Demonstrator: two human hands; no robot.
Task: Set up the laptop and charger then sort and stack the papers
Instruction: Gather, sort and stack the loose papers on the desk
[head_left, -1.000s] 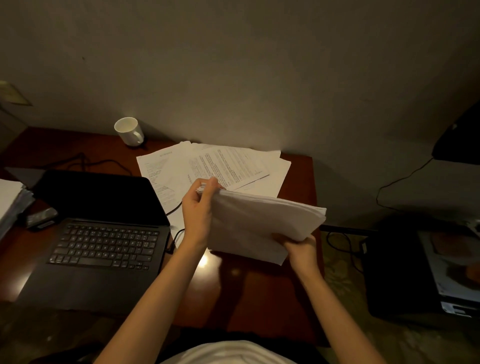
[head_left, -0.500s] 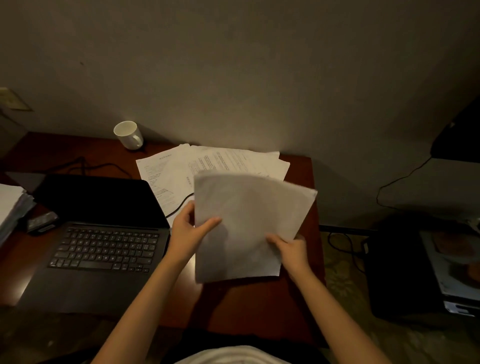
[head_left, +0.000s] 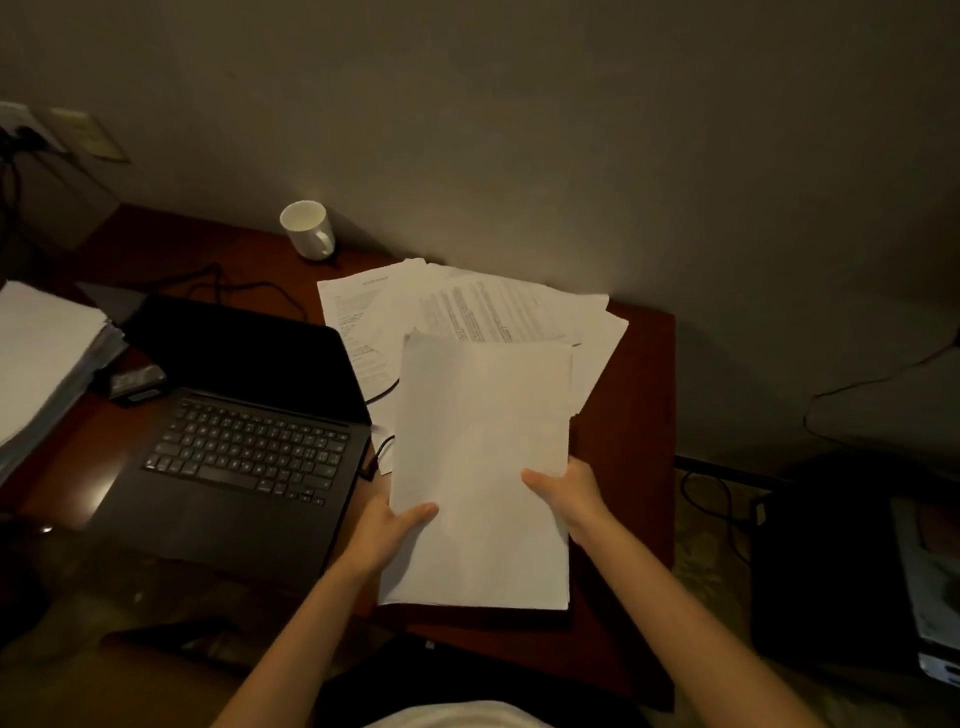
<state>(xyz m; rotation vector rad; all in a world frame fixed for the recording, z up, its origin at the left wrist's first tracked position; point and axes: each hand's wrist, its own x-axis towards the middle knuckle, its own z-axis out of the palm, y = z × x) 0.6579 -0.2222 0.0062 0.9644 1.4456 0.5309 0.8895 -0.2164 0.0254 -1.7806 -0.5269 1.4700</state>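
I hold a blank-faced stack of white papers (head_left: 480, 467) over the right half of the wooden desk (head_left: 639, 364). My left hand (head_left: 387, 530) grips its left edge, thumb on top. My right hand (head_left: 569, 493) grips its right edge, thumb on top as well. Behind the stack lie several loose printed sheets (head_left: 467, 306), fanned out against the wall. An open black laptop (head_left: 244, 431) sits on the left of the desk with a dark screen. A black charger cable (head_left: 379, 395) runs along the laptop's right side, partly under the papers.
A white mug (head_left: 309, 228) stands at the back by the wall. Another paper pile (head_left: 41, 358) lies at the far left, a small dark object (head_left: 137, 382) beside it. Right of the desk, on the floor, are cables (head_left: 711, 499) and a black device (head_left: 831, 551).
The stack has swung from a tilted, edge-on pose to lie flat and upright in front of me. My left hand slid from its top corner down to its lower left edge.
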